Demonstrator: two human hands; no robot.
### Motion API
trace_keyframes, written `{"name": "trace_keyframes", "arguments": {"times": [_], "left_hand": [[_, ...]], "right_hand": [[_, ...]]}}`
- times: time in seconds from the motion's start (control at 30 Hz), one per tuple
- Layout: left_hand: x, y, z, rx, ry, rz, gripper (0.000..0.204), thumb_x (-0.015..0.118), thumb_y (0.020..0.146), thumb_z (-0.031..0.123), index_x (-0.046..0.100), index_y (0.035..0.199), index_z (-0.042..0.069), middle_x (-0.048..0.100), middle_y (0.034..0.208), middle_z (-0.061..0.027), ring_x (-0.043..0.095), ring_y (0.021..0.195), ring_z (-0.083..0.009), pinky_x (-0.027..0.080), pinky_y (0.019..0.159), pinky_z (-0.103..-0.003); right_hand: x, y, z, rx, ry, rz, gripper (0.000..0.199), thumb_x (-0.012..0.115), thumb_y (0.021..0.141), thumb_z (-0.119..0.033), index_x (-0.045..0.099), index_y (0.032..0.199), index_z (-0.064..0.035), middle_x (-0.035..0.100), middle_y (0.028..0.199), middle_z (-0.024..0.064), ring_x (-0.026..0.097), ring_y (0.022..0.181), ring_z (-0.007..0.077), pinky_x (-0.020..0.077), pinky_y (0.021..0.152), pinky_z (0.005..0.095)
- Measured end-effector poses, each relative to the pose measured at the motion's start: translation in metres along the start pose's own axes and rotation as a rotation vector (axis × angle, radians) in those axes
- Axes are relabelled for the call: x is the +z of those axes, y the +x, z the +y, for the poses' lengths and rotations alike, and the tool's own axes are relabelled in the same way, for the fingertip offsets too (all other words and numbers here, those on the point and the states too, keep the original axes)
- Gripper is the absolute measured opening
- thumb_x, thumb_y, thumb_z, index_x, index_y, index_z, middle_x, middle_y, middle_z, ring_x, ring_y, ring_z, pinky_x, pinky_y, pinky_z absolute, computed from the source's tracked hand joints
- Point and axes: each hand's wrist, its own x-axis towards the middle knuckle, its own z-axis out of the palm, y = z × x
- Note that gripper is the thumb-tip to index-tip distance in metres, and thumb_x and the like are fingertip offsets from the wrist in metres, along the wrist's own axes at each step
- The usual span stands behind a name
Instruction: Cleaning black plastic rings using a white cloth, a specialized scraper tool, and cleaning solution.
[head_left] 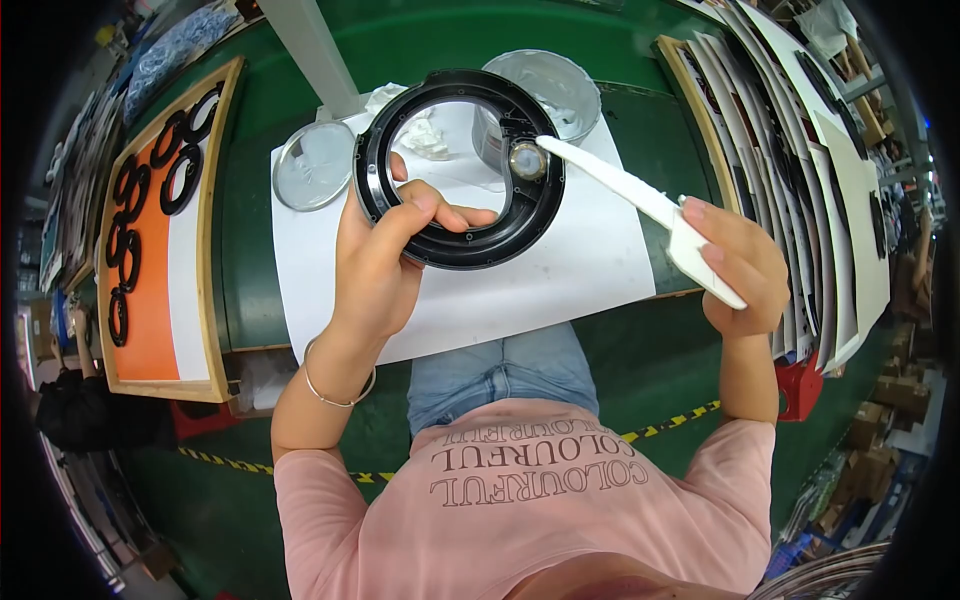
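A black plastic ring (468, 252) is tilted up over a white paper sheet (480, 305). My left hand (385, 250) grips its lower left side, fingers reaching through the opening. A small round recess (528, 160) with a pale, shiny centre sits in the right side of the ring. My right hand (748, 265) is closed around the wide end of a white plastic spatula (618, 182). Its narrow tip is at the edge of that recess; I cannot tell whether it touches. Behind the ring stands a clear tub (582, 85) with whitish paste inside.
A round clear lid (316, 168) and crumpled white tissue (425, 135) lie on the paper. A wood-framed tray (232, 200) with several black rings stands left. Stacked boards (790, 150) lean at right. A grey post (315, 55) rises behind the lid from the green bench (250, 290).
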Motion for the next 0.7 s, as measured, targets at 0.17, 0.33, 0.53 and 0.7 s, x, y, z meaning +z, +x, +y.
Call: {"name": "trace_keyframes", "arguments": {"times": [0.17, 0.33, 0.53, 0.7], "left_hand": [[0.000, -0.002, -0.001, 0.066, 0.091, -0.025, 0.020, 0.042, 0.080, -0.001, 0.033, 0.097, 0.005, 0.055, 0.068, -0.0113, 0.062, 0.077, -0.0326, 0.051, 0.072, -0.040], [0.002, -0.001, -0.003, 0.106, 0.147, -0.037, 0.021, 0.043, 0.080, -0.002, 0.032, 0.097, 0.005, 0.053, 0.068, -0.0087, 0.062, 0.075, -0.0301, 0.051, 0.072, -0.041], [-0.004, 0.001, -0.010, 0.262, 0.285, -0.123, 0.022, 0.044, 0.082, -0.003, 0.030, 0.097, 0.005, 0.054, 0.071, -0.0101, 0.062, 0.078, -0.0275, 0.049, 0.074, -0.040], [-0.004, 0.003, -0.016, 0.371, 0.386, -0.193, 0.021, 0.044, 0.084, -0.002, 0.029, 0.097, 0.005, 0.055, 0.072, -0.0114, 0.062, 0.079, -0.0273, 0.046, 0.075, -0.036]], "right_hand": [[0.006, 0.000, 0.005, -0.053, 0.019, -0.001, 0.024, 0.061, 0.069, -0.007, 0.054, 0.091, -0.0026, 0.062, 0.088, 0.0159, 0.063, 0.077, 0.0295, 0.0517, 0.060, 0.0315], [0.006, -0.005, 0.004, -0.044, 0.004, 0.000, 0.021, 0.059, 0.070, -0.006, 0.055, 0.090, -0.0020, 0.062, 0.086, 0.0155, 0.063, 0.075, 0.0285, 0.0510, 0.057, 0.0300], [0.007, -0.013, -0.007, 0.142, 0.111, -0.087, 0.015, 0.053, 0.079, 0.000, 0.050, 0.094, 0.0006, 0.063, 0.084, 0.0206, 0.064, 0.073, 0.0297, 0.0503, 0.060, 0.0291], [0.022, -0.038, -0.017, 0.524, 0.211, 0.144, 0.018, 0.054, 0.079, 0.001, 0.054, 0.097, 0.0050, 0.062, 0.085, 0.0132, 0.061, 0.066, 0.0165, 0.0481, 0.059, 0.0256]]}}
